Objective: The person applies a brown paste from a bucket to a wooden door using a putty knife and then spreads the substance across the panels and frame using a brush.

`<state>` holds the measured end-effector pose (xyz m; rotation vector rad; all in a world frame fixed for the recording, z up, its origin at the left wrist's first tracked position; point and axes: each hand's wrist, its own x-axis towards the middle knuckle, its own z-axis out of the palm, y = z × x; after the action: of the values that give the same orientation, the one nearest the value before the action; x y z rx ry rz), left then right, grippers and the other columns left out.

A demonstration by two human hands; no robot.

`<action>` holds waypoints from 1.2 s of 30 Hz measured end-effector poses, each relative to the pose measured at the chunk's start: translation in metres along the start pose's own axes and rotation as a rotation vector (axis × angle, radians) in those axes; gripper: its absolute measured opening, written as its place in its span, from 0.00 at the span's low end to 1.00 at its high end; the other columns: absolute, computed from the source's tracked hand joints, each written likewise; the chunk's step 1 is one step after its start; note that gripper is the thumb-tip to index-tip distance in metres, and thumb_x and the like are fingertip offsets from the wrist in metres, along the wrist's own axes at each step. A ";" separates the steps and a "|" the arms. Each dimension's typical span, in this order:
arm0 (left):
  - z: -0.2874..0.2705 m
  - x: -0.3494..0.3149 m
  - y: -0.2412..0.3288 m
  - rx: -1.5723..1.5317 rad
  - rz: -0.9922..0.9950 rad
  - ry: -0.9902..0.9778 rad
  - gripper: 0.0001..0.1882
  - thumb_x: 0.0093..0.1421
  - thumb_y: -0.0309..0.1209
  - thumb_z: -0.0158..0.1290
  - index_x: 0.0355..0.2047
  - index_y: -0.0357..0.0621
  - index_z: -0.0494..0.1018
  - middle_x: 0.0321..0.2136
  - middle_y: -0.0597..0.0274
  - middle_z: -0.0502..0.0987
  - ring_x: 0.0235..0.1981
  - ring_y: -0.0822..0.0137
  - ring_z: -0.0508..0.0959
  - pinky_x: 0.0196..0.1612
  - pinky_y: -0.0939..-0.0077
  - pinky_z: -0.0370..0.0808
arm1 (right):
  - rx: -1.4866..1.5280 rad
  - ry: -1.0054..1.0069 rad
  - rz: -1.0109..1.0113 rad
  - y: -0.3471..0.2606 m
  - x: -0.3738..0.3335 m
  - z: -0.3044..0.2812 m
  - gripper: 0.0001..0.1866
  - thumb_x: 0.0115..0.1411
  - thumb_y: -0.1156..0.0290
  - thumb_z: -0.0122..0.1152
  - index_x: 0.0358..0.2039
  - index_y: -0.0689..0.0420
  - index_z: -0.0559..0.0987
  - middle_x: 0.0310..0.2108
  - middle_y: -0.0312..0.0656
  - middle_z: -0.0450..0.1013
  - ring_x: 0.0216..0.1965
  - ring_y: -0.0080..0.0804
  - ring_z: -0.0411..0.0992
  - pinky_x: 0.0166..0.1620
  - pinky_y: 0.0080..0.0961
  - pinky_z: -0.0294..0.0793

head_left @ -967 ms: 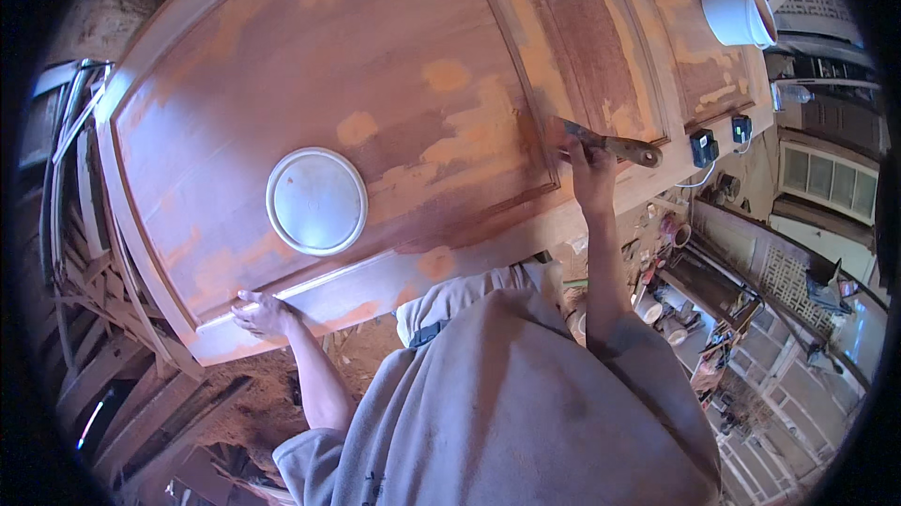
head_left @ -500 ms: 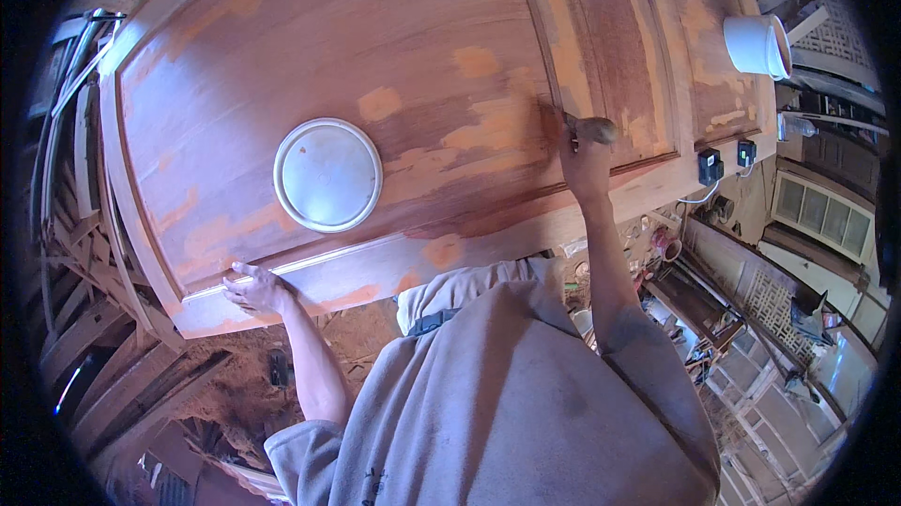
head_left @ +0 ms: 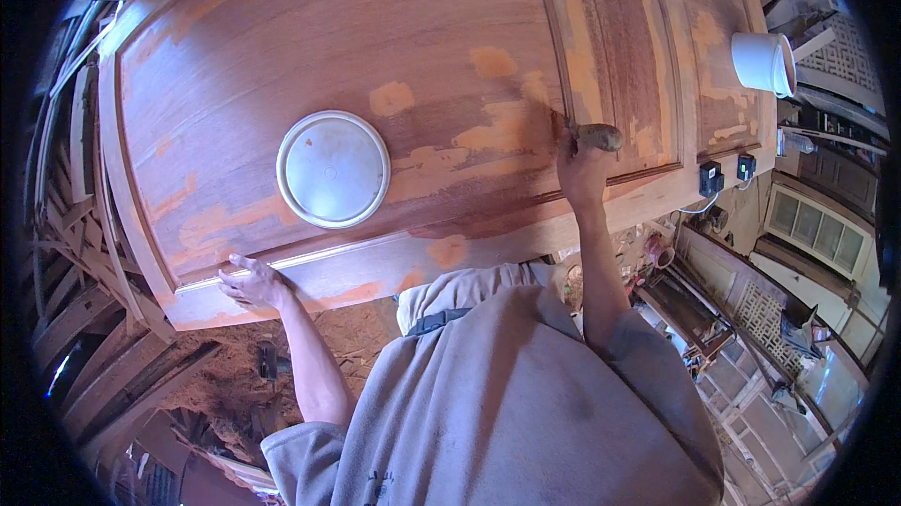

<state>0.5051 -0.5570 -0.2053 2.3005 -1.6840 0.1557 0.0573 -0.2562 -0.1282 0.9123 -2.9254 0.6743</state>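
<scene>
A cluttered workshop: stacked timber (head_left: 80, 154) lies beyond the left fingers, with wood dust (head_left: 319, 342) on the ground below them. Across the view spreads a wide panelled wooden board (head_left: 422, 46), its brown face blotched with orange patches (head_left: 493, 62).

The person's left hand (head_left: 255, 283) rests on the board's near edge by its left corner, fingers loosely spread and grasping nothing, perhaps for balance or to steady the board.

The right hand (head_left: 580, 168) is closed around a scraper-like tool (head_left: 601, 137), whose rounded handle end sticks out to the right of the fingers. Its working end is hard to make out, near the groove at the large panel's right side; the low, close grip probably gives control there.

Between the hands, beyond the left fingers, a round white lid (head_left: 333, 168) lies flat on the board, apart from both. Farther off to the right of the right fingers stands a white bucket (head_left: 758, 63), seemingly kept within reach yet out of the way. Nearer those fingers, two small black boxes (head_left: 710, 179) sit along the board's edge.
</scene>
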 end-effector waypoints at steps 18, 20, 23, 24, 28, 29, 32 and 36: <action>-0.008 0.001 0.005 -0.011 -0.015 -0.093 0.39 0.69 0.58 0.35 0.62 0.34 0.63 0.62 0.35 0.61 0.65 0.44 0.61 0.66 0.46 0.56 | 1.022 -0.400 0.596 0.082 0.018 -0.005 0.14 0.66 0.64 0.60 0.41 0.64 0.80 0.38 0.39 0.78 0.40 0.24 0.76 0.48 0.27 0.79; -0.002 0.003 -0.001 -0.006 -0.006 -0.056 0.39 0.69 0.58 0.35 0.62 0.34 0.63 0.62 0.36 0.62 0.65 0.44 0.61 0.66 0.47 0.56 | 1.174 -0.400 0.673 0.075 0.019 -0.016 0.14 0.66 0.64 0.61 0.41 0.64 0.81 0.39 0.40 0.78 0.41 0.25 0.76 0.49 0.27 0.78; -0.002 0.000 -0.001 0.000 -0.004 -0.019 0.38 0.69 0.58 0.36 0.61 0.34 0.64 0.61 0.36 0.63 0.64 0.44 0.62 0.66 0.47 0.57 | 1.073 -0.292 0.627 0.076 0.004 -0.030 0.13 0.66 0.66 0.60 0.42 0.64 0.80 0.38 0.39 0.79 0.38 0.29 0.78 0.47 0.27 0.80; -0.002 0.000 0.004 -0.005 -0.006 -0.023 0.38 0.68 0.58 0.36 0.61 0.34 0.64 0.61 0.36 0.63 0.64 0.44 0.62 0.65 0.47 0.57 | 0.880 -0.267 0.549 0.085 -0.008 -0.027 0.13 0.66 0.67 0.60 0.39 0.65 0.81 0.35 0.41 0.80 0.35 0.31 0.79 0.43 0.28 0.80; -0.002 0.002 0.000 -0.035 -0.008 -0.028 0.39 0.68 0.59 0.35 0.61 0.34 0.64 0.61 0.35 0.62 0.65 0.44 0.61 0.66 0.45 0.55 | 0.112 -0.176 0.167 0.060 -0.027 -0.026 0.13 0.65 0.69 0.58 0.32 0.68 0.82 0.26 0.49 0.79 0.27 0.37 0.79 0.33 0.36 0.76; -0.001 0.001 -0.001 -0.033 -0.014 -0.026 0.39 0.68 0.59 0.35 0.61 0.34 0.64 0.61 0.35 0.62 0.65 0.44 0.61 0.66 0.45 0.55 | 0.126 -0.108 0.156 0.047 -0.026 -0.025 0.14 0.64 0.69 0.59 0.29 0.69 0.81 0.24 0.54 0.77 0.28 0.42 0.79 0.33 0.40 0.74; -0.001 0.000 0.003 -0.006 -0.007 -0.012 0.39 0.68 0.59 0.36 0.61 0.33 0.64 0.62 0.33 0.61 0.65 0.42 0.61 0.66 0.45 0.56 | 0.042 -0.035 0.082 0.046 -0.029 -0.015 0.14 0.64 0.69 0.59 0.28 0.68 0.80 0.22 0.52 0.76 0.25 0.47 0.76 0.32 0.41 0.72; -0.005 0.001 0.004 -0.025 -0.020 -0.058 0.39 0.68 0.59 0.36 0.61 0.33 0.64 0.63 0.32 0.60 0.65 0.41 0.60 0.66 0.46 0.55 | -0.018 0.057 -0.037 0.023 -0.029 -0.014 0.13 0.63 0.70 0.59 0.26 0.67 0.79 0.19 0.51 0.72 0.22 0.50 0.72 0.30 0.43 0.68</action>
<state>0.5015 -0.5575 -0.1999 2.3239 -1.6799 0.0632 0.0667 -0.2179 -0.1281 0.9267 -2.8533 0.6590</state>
